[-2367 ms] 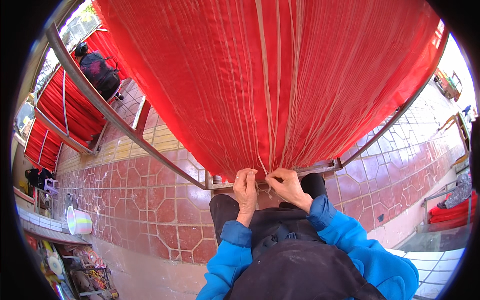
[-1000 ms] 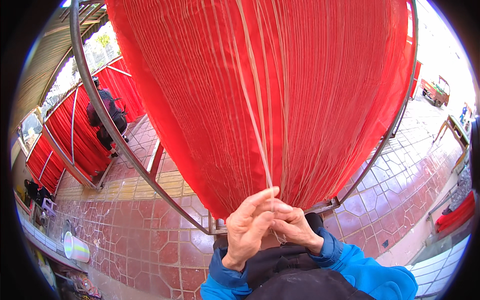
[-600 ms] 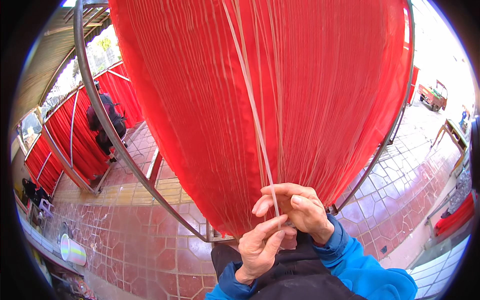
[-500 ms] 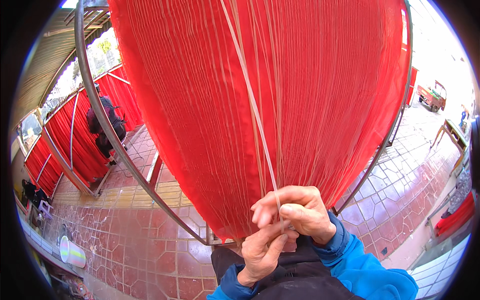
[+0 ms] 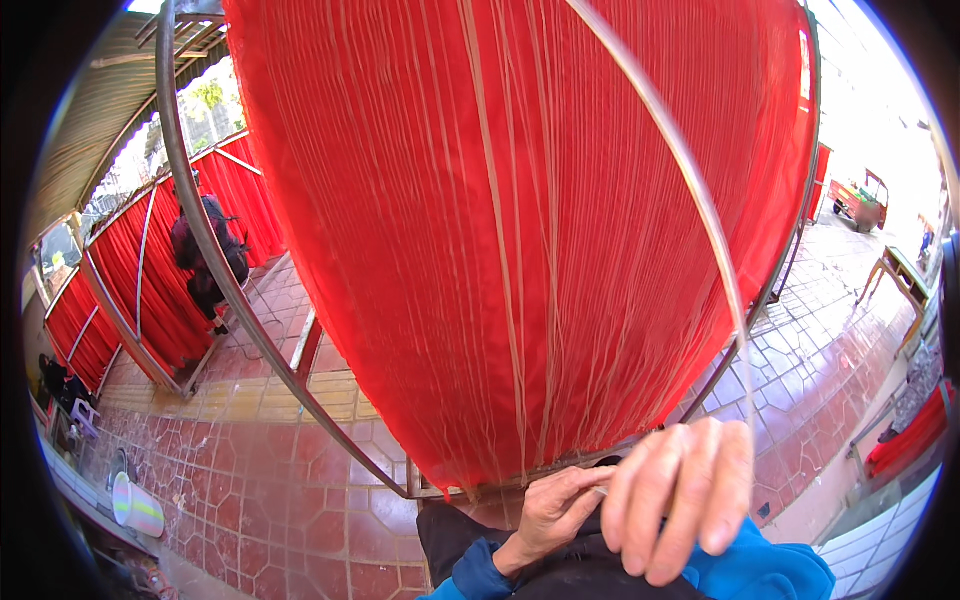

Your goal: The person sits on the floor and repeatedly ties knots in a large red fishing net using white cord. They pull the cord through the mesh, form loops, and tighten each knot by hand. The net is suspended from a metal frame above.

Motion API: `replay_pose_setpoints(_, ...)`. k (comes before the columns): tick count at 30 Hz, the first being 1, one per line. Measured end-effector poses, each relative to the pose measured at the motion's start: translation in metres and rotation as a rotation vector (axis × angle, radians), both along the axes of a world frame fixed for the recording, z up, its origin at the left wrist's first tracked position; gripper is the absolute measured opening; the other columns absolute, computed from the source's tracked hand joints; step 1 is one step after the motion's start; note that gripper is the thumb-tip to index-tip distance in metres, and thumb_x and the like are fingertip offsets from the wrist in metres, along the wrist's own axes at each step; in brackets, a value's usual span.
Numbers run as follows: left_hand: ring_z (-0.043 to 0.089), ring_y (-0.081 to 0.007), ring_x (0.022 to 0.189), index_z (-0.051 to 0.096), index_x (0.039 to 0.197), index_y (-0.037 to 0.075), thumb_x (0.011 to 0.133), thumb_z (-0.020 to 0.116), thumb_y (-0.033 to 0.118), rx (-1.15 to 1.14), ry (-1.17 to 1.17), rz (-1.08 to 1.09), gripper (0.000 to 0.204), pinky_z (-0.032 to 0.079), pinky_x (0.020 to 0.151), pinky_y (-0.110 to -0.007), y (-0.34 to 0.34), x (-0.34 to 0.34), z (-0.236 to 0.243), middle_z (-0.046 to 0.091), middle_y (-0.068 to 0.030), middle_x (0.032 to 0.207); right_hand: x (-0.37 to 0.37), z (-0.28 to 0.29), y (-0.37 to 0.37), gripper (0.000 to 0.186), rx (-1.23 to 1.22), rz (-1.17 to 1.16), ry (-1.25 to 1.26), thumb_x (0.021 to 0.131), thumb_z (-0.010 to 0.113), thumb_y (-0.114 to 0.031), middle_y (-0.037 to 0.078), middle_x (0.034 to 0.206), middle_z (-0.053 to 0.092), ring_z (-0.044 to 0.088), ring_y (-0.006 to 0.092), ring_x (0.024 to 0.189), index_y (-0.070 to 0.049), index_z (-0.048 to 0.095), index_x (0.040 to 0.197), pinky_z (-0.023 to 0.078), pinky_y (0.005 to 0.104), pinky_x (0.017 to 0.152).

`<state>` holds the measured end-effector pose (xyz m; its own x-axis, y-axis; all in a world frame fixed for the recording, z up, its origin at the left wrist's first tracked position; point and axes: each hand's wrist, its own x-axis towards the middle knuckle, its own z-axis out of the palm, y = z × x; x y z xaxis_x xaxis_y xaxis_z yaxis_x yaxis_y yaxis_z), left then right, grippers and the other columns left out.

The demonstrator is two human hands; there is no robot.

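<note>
A tall red cloth (image 5: pixel 400 300) hangs in front of me, covered with many fine pale threads running down it. A long pale strand (image 5: pixel 700 200) bows out to the right across the cloth and comes down to my right hand (image 5: pixel 685 495). That hand is raised close, its fingers bent over and slightly blurred; its thumb is hidden. Just left of it, low by my lap, my left hand (image 5: pixel 555 510) pinches thumb and forefinger together, with a bit of the pale strand showing at the fingertips. Where the strand passes between the hands is hidden.
A curved metal frame (image 5: pixel 225 270) surrounds the cloth. At left, a person (image 5: pixel 208 250) sits by more red cloth (image 5: pixel 150 270) on racks. A striped bucket (image 5: pixel 137 505) stands lower left. A red cart (image 5: pixel 860 205) and wooden table (image 5: pixel 897 275) are at right.
My right hand has moved right and nearer, away from the left hand's fingertips. The pale strand has swung from the middle of the cloth to the right and now bows.
</note>
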<state>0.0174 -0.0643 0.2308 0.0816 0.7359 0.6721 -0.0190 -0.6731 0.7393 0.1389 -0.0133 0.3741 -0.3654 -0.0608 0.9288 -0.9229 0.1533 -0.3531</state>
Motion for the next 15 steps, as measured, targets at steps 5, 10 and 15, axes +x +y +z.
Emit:
replay_pose_setpoints(5,0.066,-0.0205,0.078,0.064,0.109,0.0,0.084,0.063,-0.001,-0.081,0.049,-0.081,0.026,0.051,0.07,-0.029,0.004,0.004,-0.01,0.067,-0.0129,0.091,0.007,0.012,-0.005,0.019,0.076,0.128,-0.059,0.094,0.048,-0.005,0.029,0.08,0.065,0.066,0.0392,0.073,0.006,0.056,0.107,0.054,0.0486,0.063)
replay_pose_setpoints(10,0.066,-0.0266,0.086,0.064,0.105,0.002,0.079,0.067,0.015,-0.091,0.209,-0.009,0.029,0.051,0.076,-0.037,0.022,0.004,-0.078,0.067,-0.0134,0.095,0.002,-0.052,-0.008,0.02,-0.35,-0.186,-0.292,0.087,0.054,-0.002,0.02,0.075,0.065,0.064,0.0314,0.067,0.011,0.063,0.099,0.052,0.04,0.062)
replay_pose_setpoints(15,0.066,-0.0286,0.072,0.064,0.105,0.01,0.085,0.054,0.015,-0.437,0.192,0.269,0.023,0.052,0.064,-0.039,0.033,-0.007,-0.185,0.068,-0.0118,0.079,-0.014,-0.165,0.009,0.022,-0.848,-0.588,-0.839,0.089,0.053,-0.006,0.004,0.082,0.065,0.058,0.0091,0.072,0.005,0.065,0.105,0.048,0.0211,0.065)
